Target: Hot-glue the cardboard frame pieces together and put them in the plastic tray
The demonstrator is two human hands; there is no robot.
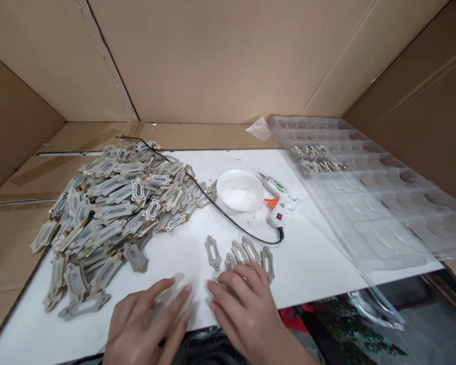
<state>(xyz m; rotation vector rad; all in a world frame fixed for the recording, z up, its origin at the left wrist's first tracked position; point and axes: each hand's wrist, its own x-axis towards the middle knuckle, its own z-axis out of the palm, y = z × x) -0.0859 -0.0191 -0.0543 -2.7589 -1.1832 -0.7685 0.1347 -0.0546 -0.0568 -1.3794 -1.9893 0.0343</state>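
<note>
My left hand (148,322) hovers over or rests on the white board at its front edge, fingers apart, with no object visible in it. To its right, my right hand (247,304) reaches over a small group of grey frame-shaped pieces (213,252), its fingers bent downward. Some of those pieces are partly covered by it, and what lies under the fingertips is hidden. Another grey frame piece (267,262) lies just beyond the right hand's fingers. At the left spreads a big heap of similar frame pieces (110,203), a few with white patterned faces.
A white bowl (240,190) stands mid-board. Beside it lie a white glue gun (278,215) with an orange trigger and black cord (228,210), and a glue tube (275,185). A clear compartment tray (365,203) holds small pieces at right. Cardboard walls (228,61) enclose the back.
</note>
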